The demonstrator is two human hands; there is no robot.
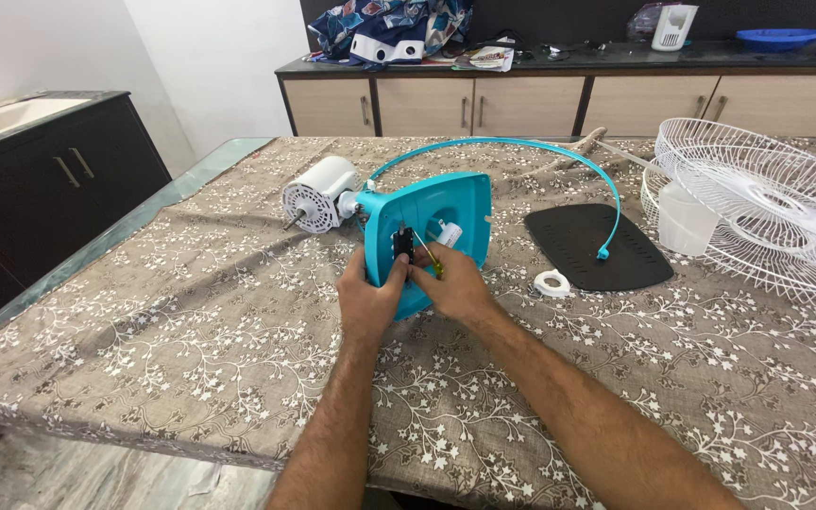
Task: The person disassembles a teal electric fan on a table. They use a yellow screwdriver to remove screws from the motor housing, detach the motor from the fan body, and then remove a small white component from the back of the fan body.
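Observation:
A teal fan base housing (436, 212) stands on edge in the middle of the table, joined to a white motor (318, 194) at its left. My left hand (370, 297) grips the housing's lower left edge, next to a small black part (402, 244) set in it. My right hand (450, 283) holds a screwdriver with a yellow-green handle (432, 260), its shaft angled up toward the black part.
A teal ring (559, 156) arcs behind the housing over a black base plate (597, 246). A white knob (552, 282) lies beside the plate. White wire fan guards (767, 203) and a translucent blade hub (687, 219) sit at right. Cabinets line the back wall.

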